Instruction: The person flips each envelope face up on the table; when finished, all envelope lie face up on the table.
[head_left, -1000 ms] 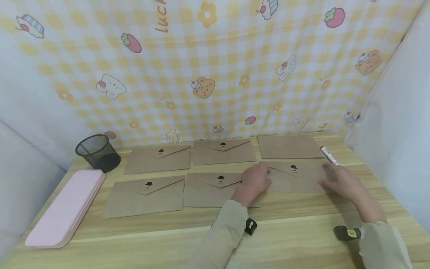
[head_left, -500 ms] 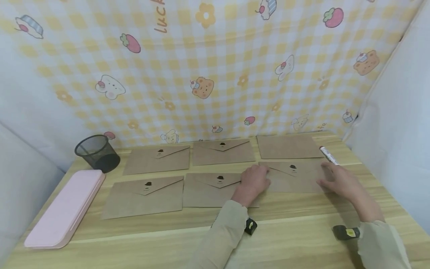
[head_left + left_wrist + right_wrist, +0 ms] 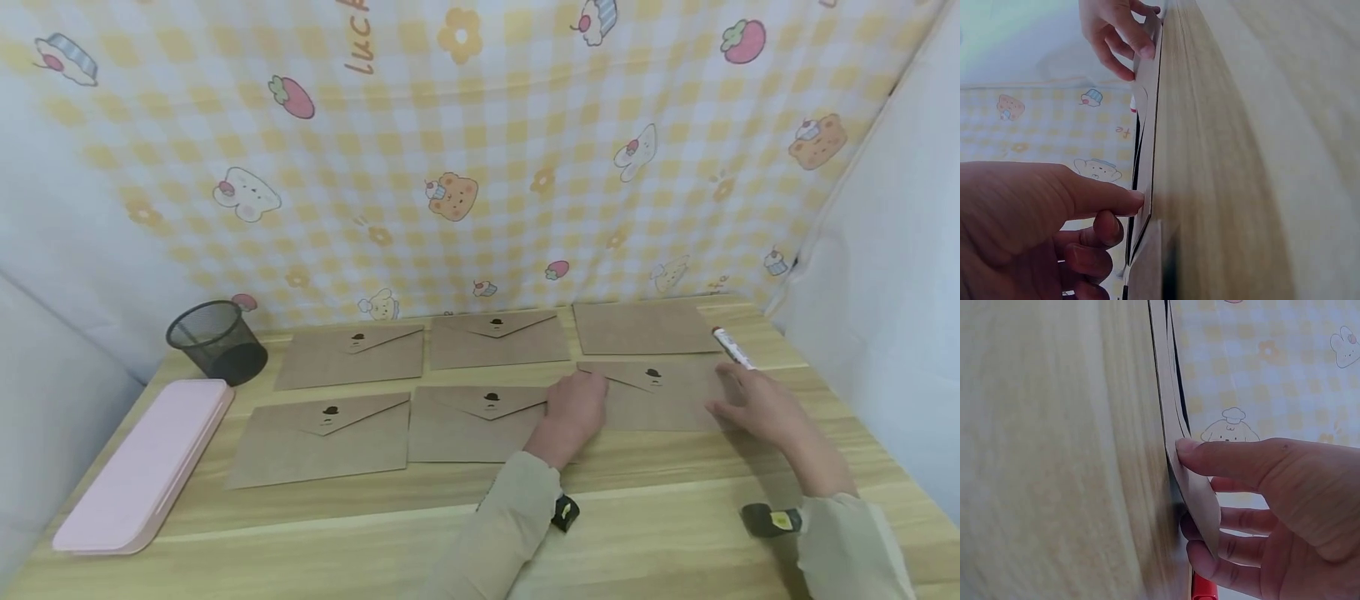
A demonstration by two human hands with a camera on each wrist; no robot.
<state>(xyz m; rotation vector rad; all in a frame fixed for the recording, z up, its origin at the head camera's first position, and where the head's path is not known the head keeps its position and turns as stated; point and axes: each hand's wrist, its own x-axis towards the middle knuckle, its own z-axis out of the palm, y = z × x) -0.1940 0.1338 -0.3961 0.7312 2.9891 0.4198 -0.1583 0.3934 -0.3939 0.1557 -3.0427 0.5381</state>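
Note:
Several brown envelopes lie in two rows on the wooden table. Both hands are on the front right envelope. My left hand is at its left edge; in the left wrist view the thumb presses on the paper with the fingers curled at the edge. My right hand pinches the right edge. In the right wrist view its thumb lies on top and the fingers are underneath, and the envelope's edge is bent up off the table.
A white marker lies just behind my right hand. The other envelopes fill the middle of the table. A black mesh cup and a pink flat case sit at the left. A patterned cloth hangs behind.
My left hand has slid a little to the right, further onto the envelope's left edge. My right hand and the envelope have barely moved.

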